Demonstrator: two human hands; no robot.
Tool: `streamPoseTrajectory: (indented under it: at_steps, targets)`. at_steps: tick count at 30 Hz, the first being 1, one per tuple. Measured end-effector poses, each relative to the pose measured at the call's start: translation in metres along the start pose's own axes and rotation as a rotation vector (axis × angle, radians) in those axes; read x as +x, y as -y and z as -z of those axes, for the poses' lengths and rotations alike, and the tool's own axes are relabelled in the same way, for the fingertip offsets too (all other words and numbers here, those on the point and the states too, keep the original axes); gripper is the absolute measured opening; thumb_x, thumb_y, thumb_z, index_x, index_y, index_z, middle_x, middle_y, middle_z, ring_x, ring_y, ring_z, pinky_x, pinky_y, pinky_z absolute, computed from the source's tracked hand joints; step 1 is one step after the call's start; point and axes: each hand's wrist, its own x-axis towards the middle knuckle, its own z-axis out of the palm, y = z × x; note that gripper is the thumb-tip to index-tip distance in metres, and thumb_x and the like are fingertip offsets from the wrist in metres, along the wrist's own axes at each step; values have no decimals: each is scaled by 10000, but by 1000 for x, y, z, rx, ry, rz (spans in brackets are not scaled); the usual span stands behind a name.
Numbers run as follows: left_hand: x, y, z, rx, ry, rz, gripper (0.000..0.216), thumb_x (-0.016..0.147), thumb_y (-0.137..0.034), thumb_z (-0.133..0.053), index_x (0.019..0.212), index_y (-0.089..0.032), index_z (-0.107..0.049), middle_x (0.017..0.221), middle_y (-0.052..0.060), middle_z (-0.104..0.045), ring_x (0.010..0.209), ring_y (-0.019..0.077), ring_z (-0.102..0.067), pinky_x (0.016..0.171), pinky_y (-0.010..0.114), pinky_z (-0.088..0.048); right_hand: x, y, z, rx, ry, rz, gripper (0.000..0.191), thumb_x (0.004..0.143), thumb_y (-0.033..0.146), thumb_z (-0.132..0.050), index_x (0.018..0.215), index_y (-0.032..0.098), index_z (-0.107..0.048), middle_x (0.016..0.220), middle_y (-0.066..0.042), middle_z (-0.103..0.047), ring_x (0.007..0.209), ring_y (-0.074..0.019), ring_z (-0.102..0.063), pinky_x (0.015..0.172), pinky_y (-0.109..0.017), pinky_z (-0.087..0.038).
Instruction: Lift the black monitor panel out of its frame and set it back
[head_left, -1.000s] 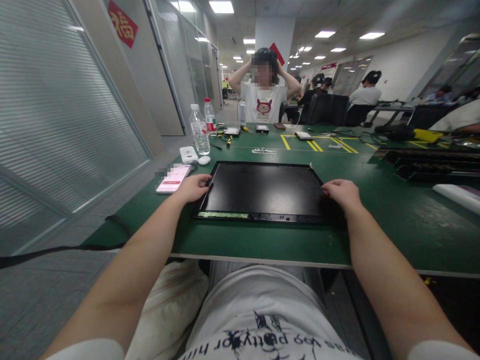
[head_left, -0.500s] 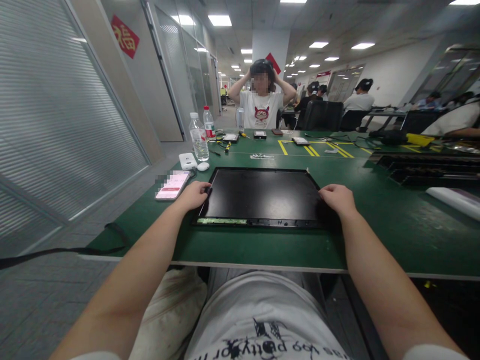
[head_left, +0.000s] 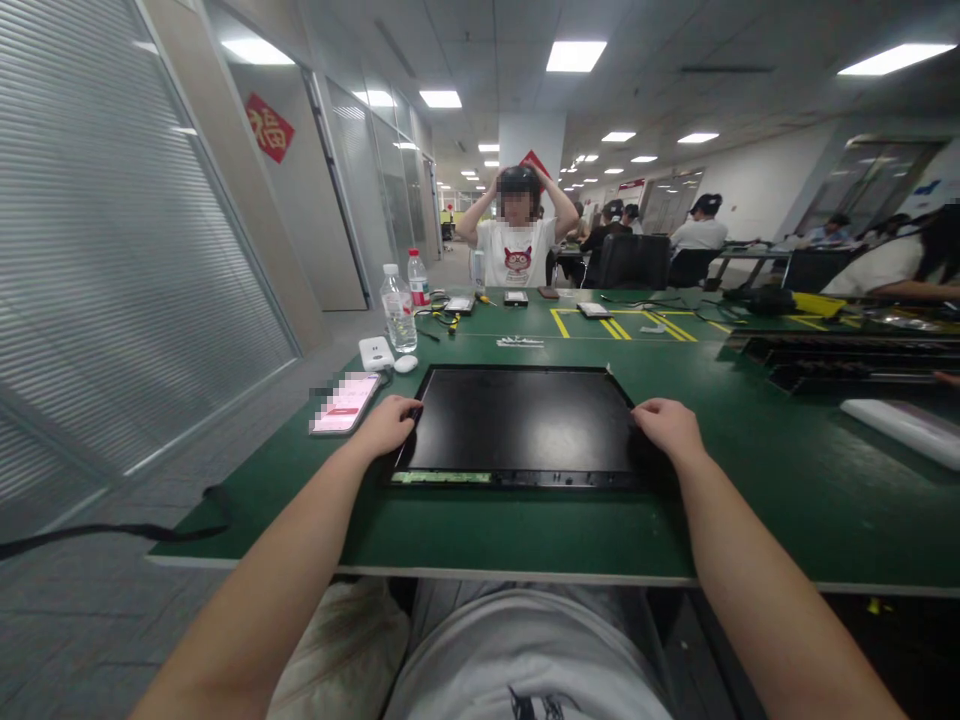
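Observation:
A large black flat screen panel (head_left: 521, 420) lies face up on the green table (head_left: 525, 520) in front of me, with a strip of green circuit board along its near edge. My left hand (head_left: 388, 425) rests on the panel's left edge, fingers curled over the rim. My right hand (head_left: 666, 428) holds the right edge the same way, fingers bent down over it.
A phone (head_left: 345, 403) lies left of the panel, with a white charger (head_left: 375, 352), a white earbud case (head_left: 406, 364) and two water bottles (head_left: 397, 295) behind it. Black frames (head_left: 847, 362) and a white panel (head_left: 900, 430) lie at the right. A person sits across, hands on head.
My head has tilted up, so the table and panel sit lower in view. Both hands stay on the panel's side edges; the panel has not visibly moved.

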Motion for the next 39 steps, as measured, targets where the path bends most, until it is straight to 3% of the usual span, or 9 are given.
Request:
streamPoseTrajectory:
  at_steps: [4,10,16,23,29,35,39]
  targets:
    - [-1,-1,-1,-30,-15,9,541,808,-154,-529,1284,-140,-786,1362,162,-721,1265,309,-691,1149,375,-497,1,-1,-3,1,7,-8,225,855,285,-648,925,219,-851,956,-104,-809,894,-264,-738,759,-299,-518]
    - [-4,-2,-1,-84,-33,39,560,828,-163,-550,1359,-146,-726,1207,139,-747,1075,295,-734,1009,401,-575,0,-4,-9,-50,40,40,270,880,320,-612,969,229,-851,983,-98,-811,897,-266,-743,732,-303,-518]
    - [-7,-2,-2,9,-44,10,569,887,-152,-532,1442,-113,-649,1425,193,-663,1328,322,-637,1162,435,-472,5,9,3,-240,94,47,255,822,335,-647,939,242,-854,955,-133,-799,851,-291,-753,695,-329,-531]
    - [-8,-12,6,145,90,10,488,936,-125,-486,1392,-80,-654,1436,235,-666,1370,338,-620,1177,439,-453,39,2,6,-309,96,12,298,781,372,-686,985,225,-847,1016,-169,-795,889,-343,-762,692,-375,-554]
    - [-7,-10,22,191,211,-71,451,966,-204,-506,1372,-101,-671,1397,217,-694,1323,320,-656,1149,406,-472,45,-26,-10,-261,186,109,363,895,380,-568,1078,212,-834,1135,-141,-792,1006,-315,-746,763,-363,-552]
    - [-2,-21,26,267,154,28,320,903,-214,-586,1171,-156,-751,1263,185,-756,1169,340,-722,1013,414,-538,43,-32,-14,-248,197,139,387,912,374,-562,1131,204,-832,1172,-143,-769,1021,-304,-732,791,-362,-541]
    - [-5,-24,21,300,100,82,354,911,-270,-580,1208,-159,-738,1266,169,-755,1180,340,-715,984,409,-548,40,-30,-16,-240,202,153,415,918,359,-566,1203,183,-811,1165,-150,-755,1032,-295,-725,818,-354,-531]
